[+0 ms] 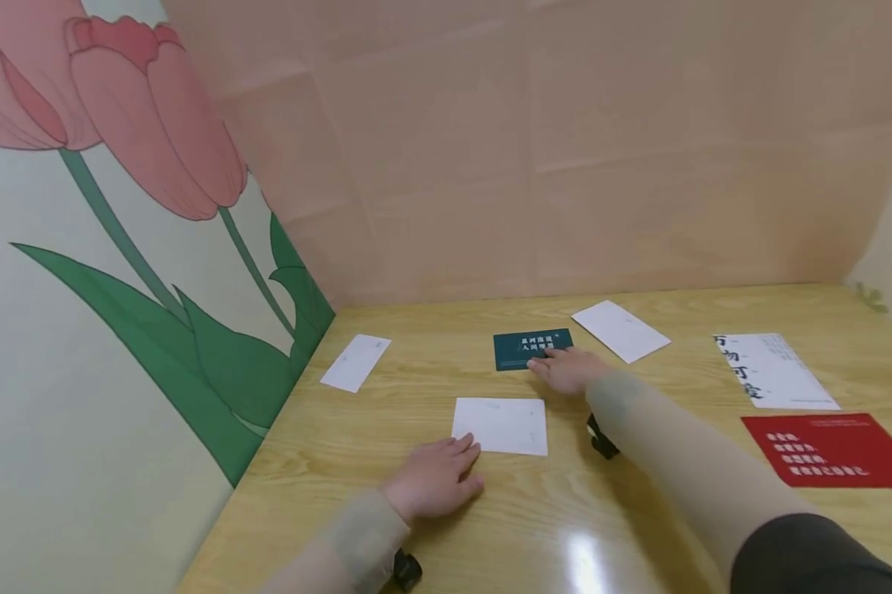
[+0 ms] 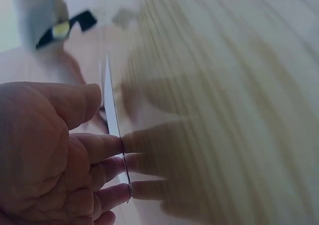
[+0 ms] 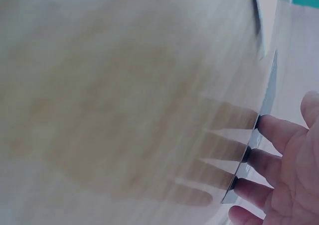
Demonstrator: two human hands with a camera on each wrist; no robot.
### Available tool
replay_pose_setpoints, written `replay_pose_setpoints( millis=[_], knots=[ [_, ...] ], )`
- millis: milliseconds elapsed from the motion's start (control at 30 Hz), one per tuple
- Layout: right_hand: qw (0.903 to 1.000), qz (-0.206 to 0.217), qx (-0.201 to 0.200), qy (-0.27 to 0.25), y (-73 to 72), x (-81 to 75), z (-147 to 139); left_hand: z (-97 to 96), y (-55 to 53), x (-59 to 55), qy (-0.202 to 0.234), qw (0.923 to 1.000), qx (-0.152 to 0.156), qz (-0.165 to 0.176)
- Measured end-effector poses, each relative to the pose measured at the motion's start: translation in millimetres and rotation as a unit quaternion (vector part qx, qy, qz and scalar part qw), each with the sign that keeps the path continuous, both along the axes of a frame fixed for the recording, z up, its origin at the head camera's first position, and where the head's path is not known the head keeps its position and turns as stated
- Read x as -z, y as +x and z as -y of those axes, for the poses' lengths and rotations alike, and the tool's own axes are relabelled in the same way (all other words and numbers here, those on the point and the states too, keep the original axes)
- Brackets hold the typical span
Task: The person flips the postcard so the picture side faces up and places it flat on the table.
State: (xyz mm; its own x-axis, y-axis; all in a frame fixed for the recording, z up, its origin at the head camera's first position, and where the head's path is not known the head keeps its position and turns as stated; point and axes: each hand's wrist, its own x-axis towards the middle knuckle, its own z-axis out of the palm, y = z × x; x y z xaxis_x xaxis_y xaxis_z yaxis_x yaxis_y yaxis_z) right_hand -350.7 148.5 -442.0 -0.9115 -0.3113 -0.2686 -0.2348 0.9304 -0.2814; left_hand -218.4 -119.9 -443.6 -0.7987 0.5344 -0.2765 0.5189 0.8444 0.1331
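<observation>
A dark teal card [image 1: 510, 351] with white lettering lies toward the back of the table. The fingertips of my right hand [image 1: 570, 370] rest on its right part. Closer to me is a white card [image 1: 507, 426] with faint markings, its near left corner touched by my left hand [image 1: 434, 480]. In the left wrist view, the left hand's fingertips [image 2: 119, 191] meet the card's thin edge. The right wrist view has the right hand's fingers [image 3: 261, 192] spread along the teal card's edge. Neither hand curls round its card.
Another white card [image 1: 356, 363] lies at the left, and one more white card [image 1: 620, 332] at the back. On the right are a white card with black characters [image 1: 783, 375] and a red card [image 1: 835, 450]. A pinkish sheet [image 1: 564, 165] hangs behind the wooden table [image 1: 297, 462].
</observation>
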Motion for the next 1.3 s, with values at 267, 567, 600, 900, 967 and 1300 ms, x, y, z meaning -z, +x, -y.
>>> replay_pose_setpoints(
  millis=[267, 567, 600, 900, 967, 1300],
  knots=[
    [0.9994, 0.010, 0.029, 0.014, -4.7, -2.9, 11.6, -39.0, 5.6, -0.1, -0.005, 0.9976, 0.067, 0.018],
    [0.9959, -0.029, -0.040, 0.076, -11.1, 2.6, 13.6, -62.3, 11.2, -1.9, -0.007, 0.9942, 0.099, 0.042],
    [0.9955, -0.035, -0.044, 0.077, -10.4, 2.4, 12.1, -63.8, 11.5, -2.3, -0.007, 0.9942, 0.097, 0.045],
    [0.9981, -0.054, -0.025, 0.013, 8.3, -1.1, -8.9, -69.8, 12.0, 2.2, -0.007, 0.9962, 0.079, 0.034],
    [0.9975, -0.055, -0.041, 0.014, 16.9, -2.0, -16.3, -70.8, 12.4, 2.8, -0.005, 0.9970, 0.070, 0.032],
    [0.9930, -0.089, -0.077, -0.015, 73.7, 1.3, -49.2, -70.7, 13.3, 3.0, -0.006, 0.9986, 0.049, 0.016]
  ],
)
